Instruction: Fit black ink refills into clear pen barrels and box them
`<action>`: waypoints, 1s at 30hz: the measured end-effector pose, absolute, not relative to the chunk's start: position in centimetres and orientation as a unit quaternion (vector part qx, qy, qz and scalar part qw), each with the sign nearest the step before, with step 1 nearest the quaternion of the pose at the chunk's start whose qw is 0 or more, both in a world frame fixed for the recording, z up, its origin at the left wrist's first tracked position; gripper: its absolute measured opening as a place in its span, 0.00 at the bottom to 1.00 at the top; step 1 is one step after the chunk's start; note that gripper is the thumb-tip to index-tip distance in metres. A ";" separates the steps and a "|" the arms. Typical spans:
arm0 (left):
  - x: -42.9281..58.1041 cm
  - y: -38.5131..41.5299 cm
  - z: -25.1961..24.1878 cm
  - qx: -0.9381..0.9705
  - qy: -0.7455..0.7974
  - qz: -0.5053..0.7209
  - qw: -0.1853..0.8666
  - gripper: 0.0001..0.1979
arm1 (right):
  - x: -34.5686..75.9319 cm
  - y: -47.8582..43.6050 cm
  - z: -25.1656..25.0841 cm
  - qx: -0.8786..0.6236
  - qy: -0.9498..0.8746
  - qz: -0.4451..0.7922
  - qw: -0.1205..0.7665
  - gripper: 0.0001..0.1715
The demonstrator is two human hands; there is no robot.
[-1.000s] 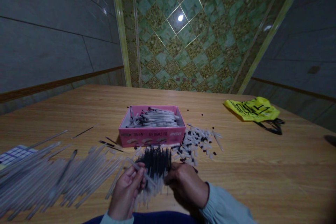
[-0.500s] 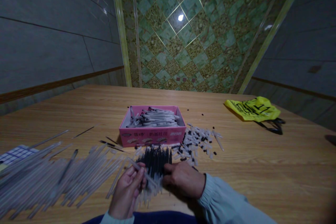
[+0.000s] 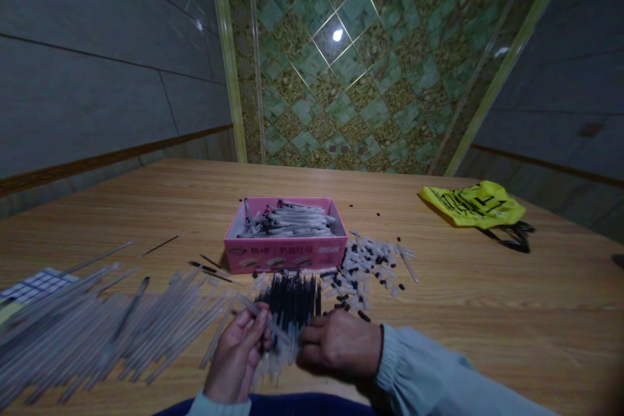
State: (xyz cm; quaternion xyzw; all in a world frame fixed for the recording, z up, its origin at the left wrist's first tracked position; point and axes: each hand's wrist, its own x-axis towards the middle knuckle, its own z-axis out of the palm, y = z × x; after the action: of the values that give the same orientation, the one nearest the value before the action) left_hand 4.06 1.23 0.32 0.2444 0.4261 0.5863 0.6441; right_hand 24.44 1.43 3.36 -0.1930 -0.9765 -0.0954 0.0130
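My left hand point(image 3: 240, 352) is closed around a clear pen barrel point(image 3: 248, 305), which slants down to the right between thumb and fingers. In front of me lies a pile of pen refills point(image 3: 292, 296), dark toward the far ends and pale toward me. My right hand point(image 3: 338, 344) is at the right side of this pile with its fingers bent together. Whatever its fingertips hold, if anything, is hidden. Beyond the refills stands a pink box point(image 3: 287, 257) full of pens point(image 3: 299, 218).
Many clear pen barrels point(image 3: 160, 318) spread over the table point(image 3: 453, 312) at the left, beside a blue-checked item point(image 3: 41, 286). Small pen caps and black plugs point(image 3: 363, 266) are scattered right of the box. A yellow bag point(image 3: 472, 205) lies at the far right.
My right hand has drawn slightly toward me along the refills, uncovering some black plugs behind it. My left hand keeps hold of the pen barrel. The view has shifted slightly.
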 end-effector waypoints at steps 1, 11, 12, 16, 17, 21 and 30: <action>4.1 1.2 0.3 0.245 0.425 0.592 0.639 0.21 | 24.4 1.4 3.4 -0.185 -0.978 -0.093 0.018 0.07; 3.8 1.3 0.4 0.238 0.416 0.596 0.644 0.20 | 24.3 1.6 3.7 -0.232 -0.967 -0.091 0.060 0.06; 3.7 1.3 0.4 0.237 0.415 0.597 0.645 0.20 | 24.2 1.8 3.8 -0.256 -0.960 -0.091 0.066 0.06; 3.5 1.5 0.3 0.231 0.407 0.606 0.644 0.19 | 23.4 2.3 3.8 -0.301 -0.948 -0.079 0.069 0.08; 3.5 1.5 0.2 0.228 0.405 0.606 0.646 0.19 | 23.3 2.4 3.7 -0.300 -0.949 -0.077 0.064 0.07; 3.5 1.6 0.0 0.214 0.399 0.607 0.653 0.18 | 23.6 2.7 3.1 -0.287 -0.954 -0.072 0.046 0.05; 3.3 1.8 -0.1 0.165 0.384 0.611 0.672 0.11 | 24.9 2.6 1.8 -0.257 -0.949 -0.032 0.179 0.13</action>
State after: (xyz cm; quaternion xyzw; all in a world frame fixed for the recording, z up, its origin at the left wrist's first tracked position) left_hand 3.31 1.80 -0.05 0.1645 0.3836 0.6114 0.6723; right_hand 24.85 2.61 1.77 -0.2573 -0.9490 -0.0324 0.1791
